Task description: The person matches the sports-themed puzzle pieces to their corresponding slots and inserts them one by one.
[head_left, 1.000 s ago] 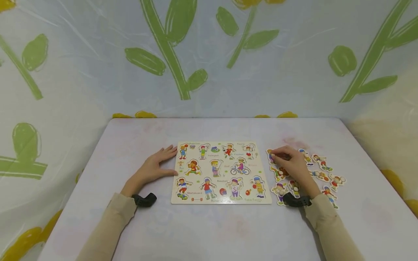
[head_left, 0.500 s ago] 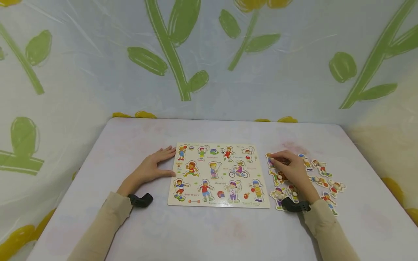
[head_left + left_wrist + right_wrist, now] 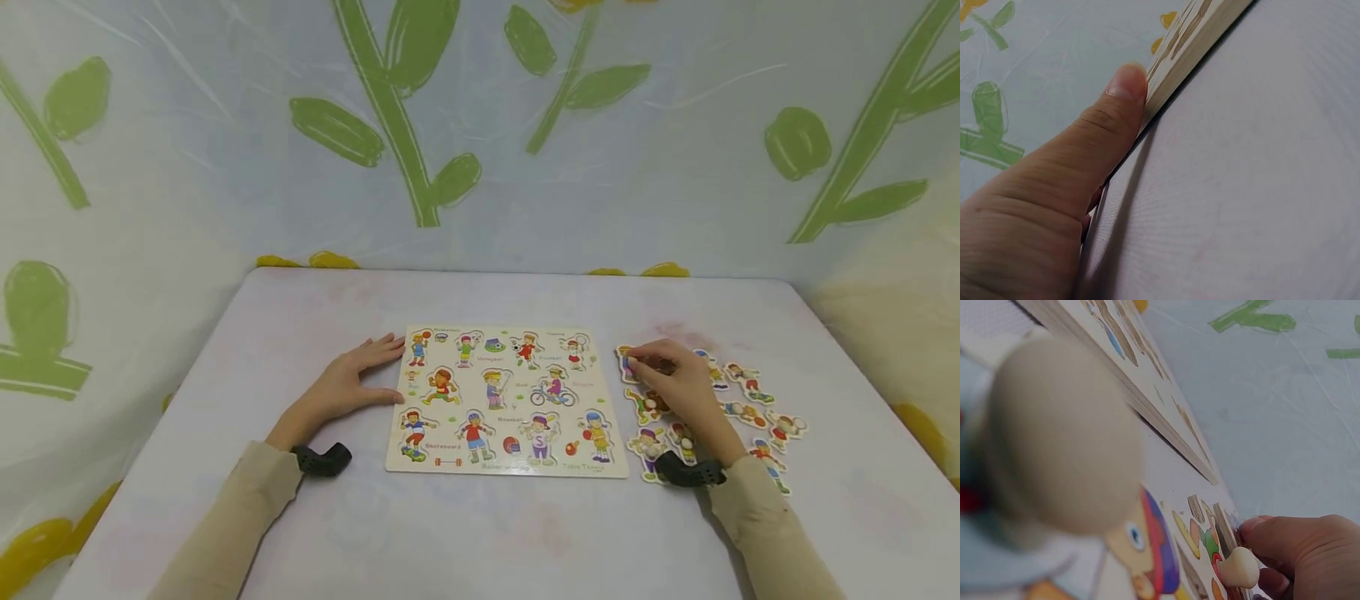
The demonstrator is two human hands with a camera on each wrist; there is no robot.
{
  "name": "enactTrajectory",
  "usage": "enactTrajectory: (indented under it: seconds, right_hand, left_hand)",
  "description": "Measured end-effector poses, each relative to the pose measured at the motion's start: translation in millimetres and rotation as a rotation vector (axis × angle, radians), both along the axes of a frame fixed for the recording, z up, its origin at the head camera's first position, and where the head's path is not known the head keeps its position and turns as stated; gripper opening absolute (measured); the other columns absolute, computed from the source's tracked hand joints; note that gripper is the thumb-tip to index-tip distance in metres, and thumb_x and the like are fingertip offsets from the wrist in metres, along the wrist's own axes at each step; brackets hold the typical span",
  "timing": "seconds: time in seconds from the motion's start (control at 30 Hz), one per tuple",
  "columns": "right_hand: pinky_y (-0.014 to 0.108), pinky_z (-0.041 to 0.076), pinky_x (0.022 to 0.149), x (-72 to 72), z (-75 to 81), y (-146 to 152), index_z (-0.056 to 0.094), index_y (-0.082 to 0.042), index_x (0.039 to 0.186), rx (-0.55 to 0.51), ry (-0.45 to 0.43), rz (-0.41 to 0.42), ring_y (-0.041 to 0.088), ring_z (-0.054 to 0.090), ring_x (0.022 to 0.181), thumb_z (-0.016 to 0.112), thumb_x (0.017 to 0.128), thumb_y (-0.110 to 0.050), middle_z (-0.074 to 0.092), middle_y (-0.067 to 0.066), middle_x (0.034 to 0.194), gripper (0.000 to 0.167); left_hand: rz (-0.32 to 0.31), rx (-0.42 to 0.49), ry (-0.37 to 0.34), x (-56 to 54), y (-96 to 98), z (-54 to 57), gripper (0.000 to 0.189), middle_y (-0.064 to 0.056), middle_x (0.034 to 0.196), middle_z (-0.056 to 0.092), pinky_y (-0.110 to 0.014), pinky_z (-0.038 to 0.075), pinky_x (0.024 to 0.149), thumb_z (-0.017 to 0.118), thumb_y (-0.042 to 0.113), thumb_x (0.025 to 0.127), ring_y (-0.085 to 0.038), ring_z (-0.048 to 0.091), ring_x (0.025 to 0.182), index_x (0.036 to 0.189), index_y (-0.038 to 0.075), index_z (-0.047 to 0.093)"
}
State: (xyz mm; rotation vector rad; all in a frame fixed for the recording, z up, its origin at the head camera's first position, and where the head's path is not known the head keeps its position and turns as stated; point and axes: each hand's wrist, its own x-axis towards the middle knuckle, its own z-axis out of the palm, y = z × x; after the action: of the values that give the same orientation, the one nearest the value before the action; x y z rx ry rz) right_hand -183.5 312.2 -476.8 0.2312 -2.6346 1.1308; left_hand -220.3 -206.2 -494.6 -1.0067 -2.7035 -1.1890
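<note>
A cream puzzle board (image 3: pixel 450 433) with pictures of children at sports lies flat mid-table. My left hand (image 3: pixel 341 387) rests at its left side, fingers spread, and in the left wrist view the thumb (image 3: pixel 1125 94) touches the board's edge. To the right of the board, my right hand (image 3: pixel 686 392) pinches a small child-shaped puzzle piece (image 3: pixel 623 364) between thumb and fingers; the hand partly hides it. In the right wrist view that hand (image 3: pixel 1316 550) shows behind a round knob (image 3: pixel 1240 569) of a neighbouring piece.
Several loose knobbed pieces lie under and around the right hand, among them a skateboarder (image 3: pixel 748 383) and a tennis player (image 3: pixel 785 429). A blurred knob (image 3: pixel 1060 437) fills the near part of the right wrist view. The table (image 3: pixel 525 533) backs onto a flower-patterned sheet (image 3: pixel 247 167).
Both hands keep nearly the same places, the left at the board and the right at the same piece. The head view has shifted slightly.
</note>
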Motion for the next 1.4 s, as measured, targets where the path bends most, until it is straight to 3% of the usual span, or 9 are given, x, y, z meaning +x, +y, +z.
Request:
enactTrajectory:
  seconds: [0.27,0.47,0.77,1.07,1.4]
  right_hand:
    - [0.017,0.04,0.065,5.3,3.9,2.3,0.075,-0.009,0.108,-0.015,0.032,-0.039,0.013,0.049,0.079,0.07,0.095,-0.02,0.062,0.003,0.094,0.018]
    - [0.018,0.042,0.068,0.5,9.6,-4.3,0.074,-0.008,0.109,-0.049,-0.003,-0.04,0.014,0.049,0.085,0.069,0.095,-0.024,0.063,0.003,0.098,0.022]
    - [0.023,0.041,0.07,-1.9,23.8,-14.3,0.076,-0.007,0.107,-0.017,0.011,-0.032,0.014,0.049,0.087,0.071,0.094,-0.021,0.066,0.006,0.099,0.019]
    - [0.038,0.042,0.081,-6.5,36.6,-34.0,0.075,-0.006,0.107,-0.042,-0.014,0.014,0.023,0.053,0.095,0.07,0.095,-0.024,0.068,0.01,0.105,0.022]
    - [0.04,0.042,0.077,-4.5,65.5,-59.7,0.077,-0.008,0.103,-0.032,0.023,0.026,0.024,0.053,0.092,0.073,0.093,-0.021,0.07,0.009,0.102,0.018]
  left_hand:
    - [-0.011,0.004,-0.018,-1.0,4.5,-0.5,0.081,-0.005,0.152,0.046,-0.043,0.016,0.123,0.085,0.041,0.077,-0.025,0.031,0.146,0.143,0.008,0.054]
    - [0.001,-0.006,-0.007,2.2,-1.2,1.1,0.08,-0.008,0.152,0.045,-0.042,0.017,0.123,0.085,0.039,0.077,-0.028,0.032,0.146,0.143,0.007,0.054]
    - [0.004,0.001,-0.017,2.9,-2.0,3.7,0.08,-0.007,0.152,0.045,-0.043,0.016,0.123,0.085,0.038,0.077,-0.025,0.031,0.146,0.143,0.007,0.053]
    - [0.014,-0.009,-0.028,1.0,-0.1,-2.9,0.081,-0.007,0.152,0.045,-0.042,0.017,0.123,0.085,0.041,0.076,-0.025,0.032,0.146,0.143,0.007,0.054]
    - [0.03,-0.019,-0.05,-0.6,0.5,2.2,0.081,-0.005,0.153,0.044,-0.04,0.016,0.123,0.085,0.041,0.076,-0.023,0.031,0.146,0.144,0.01,0.053]
